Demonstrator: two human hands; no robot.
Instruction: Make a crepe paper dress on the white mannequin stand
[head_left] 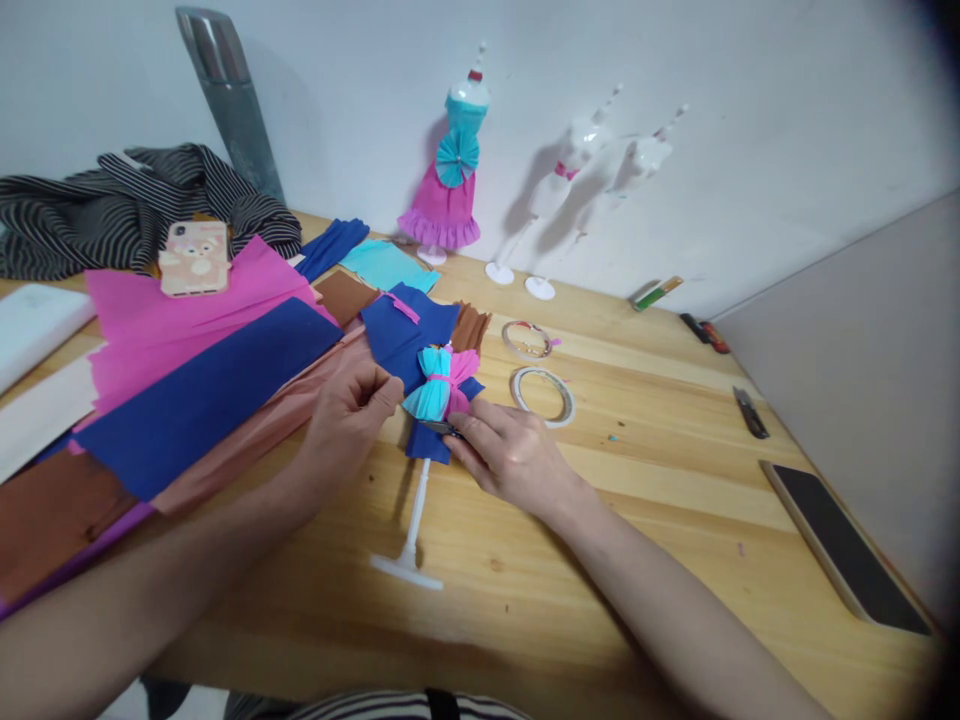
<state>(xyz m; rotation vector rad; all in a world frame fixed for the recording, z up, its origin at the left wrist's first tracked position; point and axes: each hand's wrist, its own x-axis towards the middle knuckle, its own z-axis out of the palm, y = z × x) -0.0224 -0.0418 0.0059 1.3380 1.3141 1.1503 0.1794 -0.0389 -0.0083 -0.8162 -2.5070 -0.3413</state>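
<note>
A small mannequin on a white stand (418, 505) lies on the table before me, wrapped in blue crepe paper (427, 443). Across it sits a turquoise and pink paper bow (429, 385), pinched in at its middle by a pink strip. My left hand (345, 415) is closed just left of the bow, thumb against the fingers; whatever is between them is too small to see. At the bow's lower right, my right hand (517, 455) grips a small dark metal tool (438, 427), mostly hidden by the fingers.
Crepe paper sheets (217, 395) cover the left, with a phone (195, 260) on them. Behind stand a dressed mannequin (454, 190) and two white ones. Two tape rolls (544, 397) lie right of the bow. A cutter knife (750, 412) and dark-screened device (844, 545) lie far right.
</note>
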